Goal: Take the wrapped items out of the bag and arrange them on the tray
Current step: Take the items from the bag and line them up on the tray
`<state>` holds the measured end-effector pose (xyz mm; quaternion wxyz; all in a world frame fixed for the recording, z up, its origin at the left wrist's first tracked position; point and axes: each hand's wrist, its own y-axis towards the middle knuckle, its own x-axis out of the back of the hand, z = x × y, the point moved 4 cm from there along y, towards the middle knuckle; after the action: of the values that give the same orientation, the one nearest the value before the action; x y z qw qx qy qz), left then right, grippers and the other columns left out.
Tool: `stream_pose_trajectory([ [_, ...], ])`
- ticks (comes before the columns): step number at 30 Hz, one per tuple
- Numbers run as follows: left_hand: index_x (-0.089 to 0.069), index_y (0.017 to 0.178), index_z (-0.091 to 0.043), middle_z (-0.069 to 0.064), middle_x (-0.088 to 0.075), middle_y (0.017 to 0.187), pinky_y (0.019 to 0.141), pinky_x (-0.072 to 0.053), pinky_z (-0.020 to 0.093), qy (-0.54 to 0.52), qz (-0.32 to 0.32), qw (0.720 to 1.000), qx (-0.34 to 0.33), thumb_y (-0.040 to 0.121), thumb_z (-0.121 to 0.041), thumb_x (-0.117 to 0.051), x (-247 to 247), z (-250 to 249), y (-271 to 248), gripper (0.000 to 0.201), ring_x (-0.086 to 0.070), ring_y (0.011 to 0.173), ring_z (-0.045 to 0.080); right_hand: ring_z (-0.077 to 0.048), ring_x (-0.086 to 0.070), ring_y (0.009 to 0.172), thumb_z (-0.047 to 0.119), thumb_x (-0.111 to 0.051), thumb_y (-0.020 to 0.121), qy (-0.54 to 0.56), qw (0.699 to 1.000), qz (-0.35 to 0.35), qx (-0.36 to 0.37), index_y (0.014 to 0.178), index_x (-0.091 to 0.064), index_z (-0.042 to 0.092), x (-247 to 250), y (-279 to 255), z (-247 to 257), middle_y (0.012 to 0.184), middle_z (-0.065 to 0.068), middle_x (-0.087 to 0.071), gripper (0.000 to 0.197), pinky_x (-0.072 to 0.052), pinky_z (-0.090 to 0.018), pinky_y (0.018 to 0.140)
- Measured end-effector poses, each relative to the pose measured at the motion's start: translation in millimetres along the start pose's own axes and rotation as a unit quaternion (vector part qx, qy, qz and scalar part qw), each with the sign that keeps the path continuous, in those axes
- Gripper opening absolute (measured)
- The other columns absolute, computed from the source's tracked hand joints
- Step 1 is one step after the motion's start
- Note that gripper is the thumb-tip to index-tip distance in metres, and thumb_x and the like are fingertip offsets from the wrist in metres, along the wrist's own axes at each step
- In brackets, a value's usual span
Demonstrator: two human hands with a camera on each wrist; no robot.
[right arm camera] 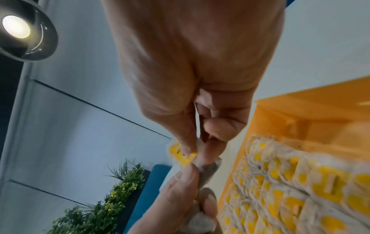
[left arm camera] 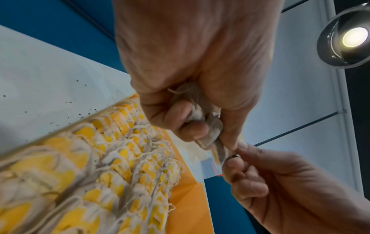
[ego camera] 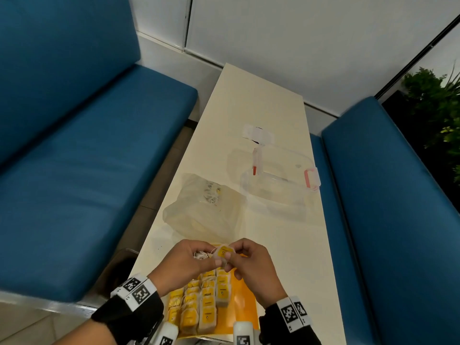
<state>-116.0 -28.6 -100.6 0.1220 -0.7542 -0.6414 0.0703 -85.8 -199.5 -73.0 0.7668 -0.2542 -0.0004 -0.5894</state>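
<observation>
Both hands hover over the near end of the orange tray (ego camera: 245, 297). My left hand (ego camera: 196, 258) grips a small bunch of wrapped tea bags (left arm camera: 210, 126) with their strings. My right hand (ego camera: 242, 257) pinches one tea bag with a yellow tag (ego camera: 223, 252) between thumb and forefinger, at the left fingertips. In the right wrist view the yellow tag (right arm camera: 180, 155) shows under my right thumb, and the left hand (right arm camera: 170, 205) holds the bag's lower part. Rows of tea bags (ego camera: 199, 307) stand packed on the tray's left side. The translucent plastic bag (ego camera: 204, 207) lies just beyond the hands.
A clear plastic container (ego camera: 281, 180) with pink clips lies at the right, beyond the bag, with a small white piece (ego camera: 257, 131) farther back. Blue sofas (ego camera: 87, 170) flank the narrow cream table (ego camera: 286, 245). The tray's right half shows bare orange.
</observation>
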Motion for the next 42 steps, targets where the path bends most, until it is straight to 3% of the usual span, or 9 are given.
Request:
stream_pose_trajectory([
  [8, -0.049, 0.149, -0.033, 0.002, -0.065, 0.136, 0.070, -0.049, 0.014, 0.116, -0.044, 0.989, 0.075, 0.092, -0.043, -0.071, 17, 36, 10, 0.062, -0.070, 0.103, 0.011, -0.013, -0.067, 0.056, 0.007, -0.060, 0.092, -0.178, 0.977, 0.071, -0.097, 0.086, -0.056, 0.017, 8, -9, -52, 0.068, -0.002, -0.066, 0.013, -0.046, -0.027, 0.048],
  [11, -0.036, 0.157, -0.029, -0.001, -0.049, 0.155, 0.101, -0.043, 0.020, 0.158, -0.033, 0.984, 0.068, 0.095, -0.042, -0.067, 14, 37, 11, 0.070, -0.050, 0.138, 0.016, -0.017, -0.068, 0.065, 0.009, -0.059, 0.089, -0.267, 0.951, 0.091, -0.127, 0.081, -0.054, 0.024, -2, -13, -74, 0.082, -0.003, -0.067, 0.017, -0.052, -0.029, 0.056],
  [13, -0.033, 0.159, -0.025, 0.000, -0.046, 0.157, 0.109, -0.038, 0.024, 0.183, -0.023, 0.980, 0.074, 0.096, -0.042, -0.065, 10, 38, 13, 0.073, -0.045, 0.142, 0.017, -0.022, -0.069, 0.078, 0.010, -0.058, 0.087, -0.321, 0.934, 0.088, -0.132, 0.077, -0.051, 0.026, -8, -12, -84, 0.094, -0.004, -0.065, 0.021, -0.054, -0.031, 0.062],
  [17, -0.031, 0.159, -0.024, 0.007, -0.055, 0.149, 0.104, -0.046, 0.032, 0.207, -0.007, 0.973, 0.100, 0.096, -0.044, -0.063, 7, 39, 15, 0.074, -0.057, 0.131, 0.028, -0.026, -0.067, 0.102, 0.006, -0.050, 0.086, -0.339, 0.924, 0.092, -0.152, 0.076, -0.044, 0.031, -20, -9, -98, 0.105, -0.003, -0.059, 0.028, -0.052, -0.032, 0.080],
  [27, -0.034, 0.158, -0.026, 0.017, -0.063, 0.137, 0.091, -0.054, 0.033, 0.195, 0.004, 0.974, 0.116, 0.097, -0.041, -0.063, 7, 39, 17, 0.069, -0.066, 0.118, 0.034, -0.030, -0.068, 0.096, 0.005, -0.046, 0.080, -0.316, 0.932, 0.053, -0.167, 0.077, -0.042, 0.026, -27, -4, -102, 0.106, -0.011, -0.064, 0.022, -0.053, -0.033, 0.072],
  [30, -0.035, 0.158, -0.027, 0.015, -0.071, 0.124, 0.066, -0.054, 0.020, 0.186, -0.002, 0.976, 0.112, 0.098, -0.038, -0.062, 8, 37, 17, 0.066, -0.074, 0.073, 0.015, -0.031, -0.069, 0.095, 0.006, -0.046, 0.078, -0.304, 0.936, 0.046, -0.171, 0.078, -0.041, 0.026, -27, -4, -101, 0.096, -0.007, -0.059, 0.020, -0.043, -0.023, 0.058],
  [32, -0.036, 0.157, -0.027, 0.005, -0.076, 0.093, 0.057, -0.054, 0.020, 0.164, -0.003, 0.980, 0.115, 0.098, -0.036, -0.063, 8, 37, 16, 0.065, -0.065, 0.051, 0.011, -0.031, -0.069, 0.093, 0.005, -0.047, 0.079, -0.302, 0.938, 0.043, -0.166, 0.078, -0.040, 0.025, -27, -3, -100, 0.093, -0.006, -0.058, 0.021, -0.037, -0.021, 0.051],
  [35, -0.037, 0.157, -0.027, -0.002, -0.069, 0.071, 0.057, -0.057, 0.024, 0.159, -0.003, 0.981, 0.113, 0.098, -0.035, -0.063, 7, 37, 16, 0.064, -0.064, 0.049, 0.011, -0.031, -0.070, 0.093, 0.005, -0.047, 0.080, -0.305, 0.938, 0.035, -0.163, 0.083, -0.041, 0.022, -27, -3, -98, 0.094, -0.007, -0.060, 0.018, -0.038, -0.021, 0.049],
  [42, -0.053, 0.146, -0.030, 0.013, -0.072, 0.081, 0.057, -0.058, 0.032, 0.016, -0.005, 0.993, 0.117, 0.099, -0.031, -0.066, 8, 29, 9, 0.049, -0.065, 0.061, 0.016, -0.022, -0.064, 0.089, 0.010, -0.054, 0.090, -0.317, 0.940, 0.021, -0.122, 0.101, -0.041, 0.018, -24, -8, -83, 0.106, -0.004, -0.061, 0.019, -0.037, -0.014, 0.051],
])
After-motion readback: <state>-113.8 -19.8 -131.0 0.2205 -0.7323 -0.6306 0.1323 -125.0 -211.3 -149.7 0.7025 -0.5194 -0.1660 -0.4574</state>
